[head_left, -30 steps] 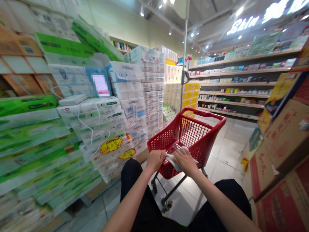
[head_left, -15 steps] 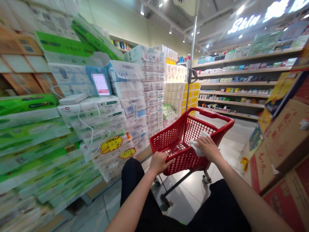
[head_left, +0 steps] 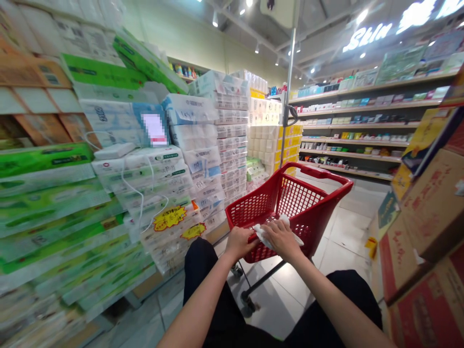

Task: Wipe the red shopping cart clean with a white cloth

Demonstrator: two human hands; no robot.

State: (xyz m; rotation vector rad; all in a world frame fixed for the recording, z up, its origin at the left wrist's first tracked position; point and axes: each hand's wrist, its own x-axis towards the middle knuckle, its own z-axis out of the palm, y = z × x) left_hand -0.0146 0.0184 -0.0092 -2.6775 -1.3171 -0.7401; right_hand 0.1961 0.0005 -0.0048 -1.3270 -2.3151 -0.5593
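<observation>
A red plastic shopping cart (head_left: pixel 313 220) with a perforated basket stands in front of me. My left hand (head_left: pixel 239 243) is closed around the near left corner of its rim. Against the near rim, just right of my left hand, my right hand (head_left: pixel 281 237) presses a crumpled white cloth or tissue (head_left: pixel 266 237); which of the two I cannot tell. The cloth bunches out around the fingers on both sides, and the palm side of the hand is hidden. A dark metal frame with casters (head_left: pixel 248 302) shows under the basket.
Stacked tissue packs (head_left: pixel 206 157) rise along the left, with a lit phone (head_left: pixel 155 128) and a white cabled device (head_left: pixel 114 151) on them. Cardboard boxes (head_left: pixel 435 208) line the right. A metal pole (head_left: pixel 289 92) stands behind the cart, before stocked shelves (head_left: pixel 355 126).
My right hand has slid left along the cart's near rim with the white cloth, coming close to my left hand. The left hand keeps its grip on the corner.
</observation>
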